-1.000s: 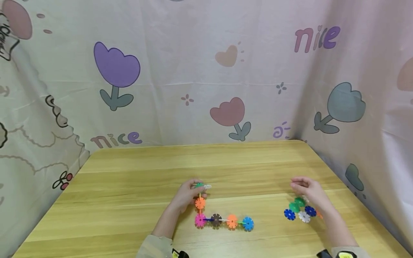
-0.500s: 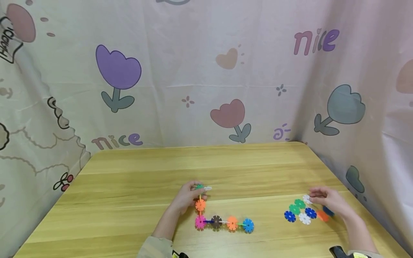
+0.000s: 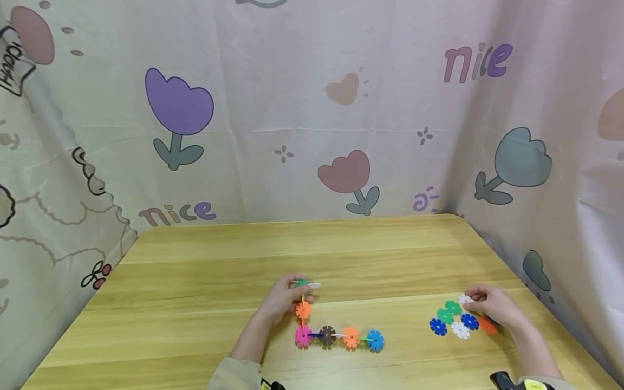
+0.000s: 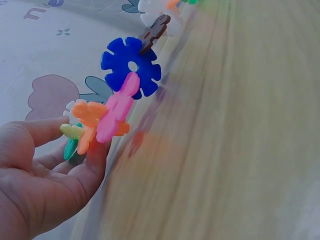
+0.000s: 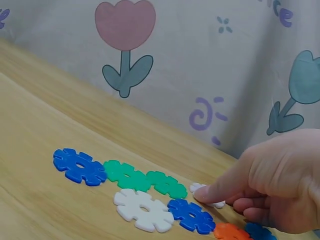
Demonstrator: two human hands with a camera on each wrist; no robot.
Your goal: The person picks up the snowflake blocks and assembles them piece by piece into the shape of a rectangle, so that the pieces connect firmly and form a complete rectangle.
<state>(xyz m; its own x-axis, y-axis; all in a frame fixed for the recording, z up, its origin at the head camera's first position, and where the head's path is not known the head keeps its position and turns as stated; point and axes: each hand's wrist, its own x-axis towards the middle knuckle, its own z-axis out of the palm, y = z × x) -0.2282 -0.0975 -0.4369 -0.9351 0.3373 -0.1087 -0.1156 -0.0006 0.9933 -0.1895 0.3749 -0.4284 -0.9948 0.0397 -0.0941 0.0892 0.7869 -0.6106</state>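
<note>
My left hand (image 3: 281, 298) pinches the green snowflake disc (image 3: 302, 283) at the upper end of an L-shaped chain of interlocking discs; a white disc (image 3: 314, 285) is slotted onto it. Below these come an orange disc (image 3: 303, 310) and the pink corner disc (image 4: 119, 109). From that corner the row runs right through a dark blue disc (image 4: 131, 67), a brown disc (image 3: 327, 337) and another orange disc to a light blue disc (image 3: 375, 340). On the right, my right hand (image 5: 280, 182) has its thumb on a loose white disc (image 5: 196, 187), fingers curled behind it, partly hidden.
Around my right hand lie loose discs: two green discs (image 5: 167, 185), dark blue discs (image 5: 80, 166), a second white disc (image 5: 143, 210), an orange disc (image 5: 231, 231) and a blue one (image 5: 260, 231). The wooden table (image 3: 219, 260) meets a printed curtain (image 3: 263, 108) behind.
My right hand has moved right and down onto the far white disc, and its fingers have drawn in. My left hand keeps its hold on the chain, nearly still.
</note>
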